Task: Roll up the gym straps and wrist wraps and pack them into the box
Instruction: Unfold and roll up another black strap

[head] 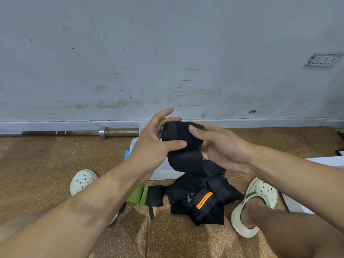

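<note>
The black roll sits mid-frame, its axis running left to right, its loose tail hanging down toward the pile on the floor; the left hand clasps its left end, the right hand its right; the box lies just behind, below both hands.

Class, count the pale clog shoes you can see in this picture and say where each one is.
2. One pale clog sits on the floor at the left, behind the left forearm; the other pale clog is at the right, beside the black strap pile.
</note>
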Available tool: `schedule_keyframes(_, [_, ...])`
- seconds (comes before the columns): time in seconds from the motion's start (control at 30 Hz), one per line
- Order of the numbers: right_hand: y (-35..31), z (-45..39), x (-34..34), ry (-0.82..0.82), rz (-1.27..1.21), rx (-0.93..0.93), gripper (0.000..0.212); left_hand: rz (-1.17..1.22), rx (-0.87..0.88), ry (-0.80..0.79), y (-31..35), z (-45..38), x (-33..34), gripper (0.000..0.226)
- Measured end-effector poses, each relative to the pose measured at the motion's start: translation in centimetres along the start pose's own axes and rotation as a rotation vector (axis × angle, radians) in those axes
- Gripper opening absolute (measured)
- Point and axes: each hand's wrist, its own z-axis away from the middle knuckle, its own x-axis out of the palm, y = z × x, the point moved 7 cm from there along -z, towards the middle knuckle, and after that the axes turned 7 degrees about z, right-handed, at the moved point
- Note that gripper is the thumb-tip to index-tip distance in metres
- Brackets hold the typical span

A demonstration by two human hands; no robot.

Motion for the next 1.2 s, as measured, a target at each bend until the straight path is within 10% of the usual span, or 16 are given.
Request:
schedule_keyframes(0.2, [-0.7, 0.1, -0.3, 0.091, -0.018, -0.067, 0.052, 0.064, -0.071, 0.041, -0.5, 0.0, 0.1, 0.092])
schedule_keyframes(0.43, [-1.7, 0.6, -0.5, 0.104, 0.084, -0.167, 0.05, 0.233, -0.297, 0.066, -1.7, 0.0, 0.1, 0.053])
schedule_keyframes(0.87, [-0.8, 0.2, -0.4, 0.102, 0.025, -0.016, 0.062, 0.073, -0.109, 0.026, -0.3, 0.0, -0.1, 0.088])
schedule_keyframes(1.2, [-0.7, 0.8, 0.7, 0.155, 0.086, -0.124, 0.062, 0.22, -0.295, 0.036, -2.3, 0.1, 0.8, 0.08])
